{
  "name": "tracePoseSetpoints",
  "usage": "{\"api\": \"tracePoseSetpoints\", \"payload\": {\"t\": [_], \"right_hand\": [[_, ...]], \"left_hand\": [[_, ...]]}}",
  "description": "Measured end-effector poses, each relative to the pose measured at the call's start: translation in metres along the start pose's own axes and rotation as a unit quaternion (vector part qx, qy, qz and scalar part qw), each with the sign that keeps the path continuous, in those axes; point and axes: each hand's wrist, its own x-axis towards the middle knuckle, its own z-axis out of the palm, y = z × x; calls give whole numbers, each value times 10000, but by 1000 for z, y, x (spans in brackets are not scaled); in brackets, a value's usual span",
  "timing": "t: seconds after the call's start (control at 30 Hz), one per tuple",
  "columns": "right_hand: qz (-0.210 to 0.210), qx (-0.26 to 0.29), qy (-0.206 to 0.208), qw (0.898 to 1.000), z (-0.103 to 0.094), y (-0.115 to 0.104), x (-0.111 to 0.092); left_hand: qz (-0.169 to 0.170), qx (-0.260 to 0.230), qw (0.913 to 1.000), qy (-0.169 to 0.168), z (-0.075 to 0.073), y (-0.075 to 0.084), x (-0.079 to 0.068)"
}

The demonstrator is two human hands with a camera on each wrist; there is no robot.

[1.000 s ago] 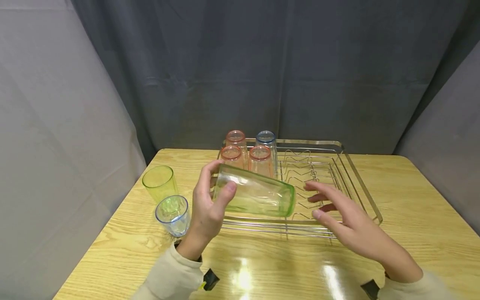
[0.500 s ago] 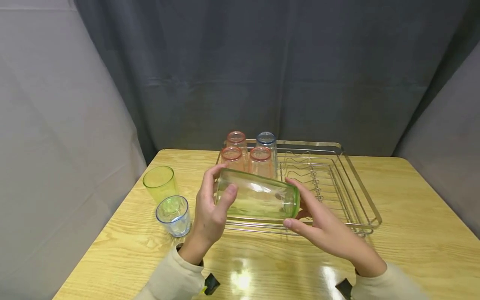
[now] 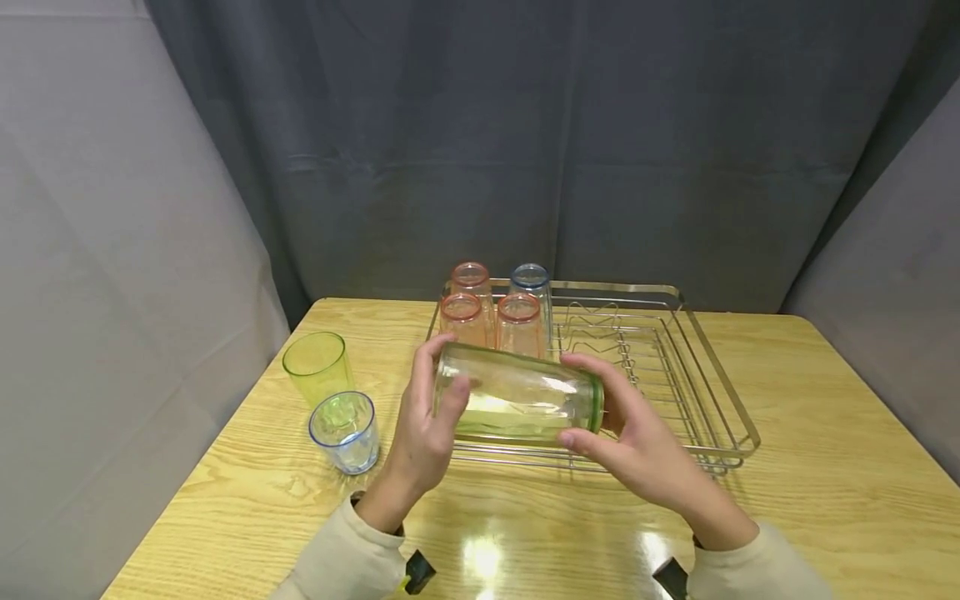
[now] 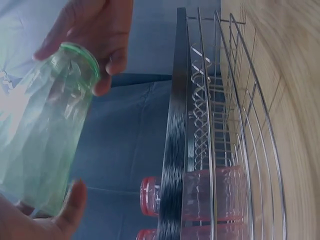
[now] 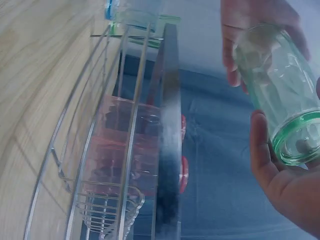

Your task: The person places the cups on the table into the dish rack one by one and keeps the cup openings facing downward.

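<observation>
A tall, clear green drinking glass (image 3: 517,396) lies tilted on its side in the air, in front of the wire rack. My left hand (image 3: 427,425) grips it around the rim end, thumb on the near side. At the thick base end, my right hand (image 3: 637,433) holds it between thumb and fingers. In the right wrist view the glass (image 5: 282,80) shows its heavy green base towards the right palm. The left wrist view has the same glass (image 4: 47,125) spanning both hands. Its lower fingers are partly hidden behind it.
A metal dish rack (image 3: 720,375) stands on the wooden table (image 3: 825,417). Upside down at its left are several glasses, including a red-tinted glass (image 3: 519,325) and a blue one (image 3: 531,283). Left on the table stand a yellow-green glass (image 3: 315,367) and a short blue-rimmed glass (image 3: 347,437).
My right hand has come in from the right and taken hold of the green glass's base end. The glass has shifted slightly right and down, still in my left hand.
</observation>
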Motion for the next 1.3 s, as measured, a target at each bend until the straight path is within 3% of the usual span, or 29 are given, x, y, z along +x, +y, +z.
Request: {"api": "tracePoseSetpoints", "payload": {"t": [0.13, 0.3, 0.47, 0.67, 0.97, 1.1, 1.3], "right_hand": [[-49, -465, 308, 9984, -4, -4, -3], [48, -855, 469, 9952, -9, -6, -4], [101, -1013, 605, 9930, -14, -5, -6], [176, -1116, 802, 9904, -21, -3, -9], [271, -1250, 847, 9882, -28, -2, -11], [240, -1317, 895, 9869, -31, -2, -11], [186, -1251, 1003, 9869, -34, -3, -11]], "left_hand": [[222, 262, 9994, -98, -4, -2, 2], [62, 463, 9985, 278, -10, -6, 12], [-567, 746, 9928, 744, -16, -21, 25], [-1453, 1186, 9775, 964, -21, -45, 36], [-2060, 1673, 9573, 1145, -26, -79, 45], [-2438, 1815, 9482, 924, -30, -87, 52], [-3144, 1936, 9293, -40, -32, -106, 57]]}}
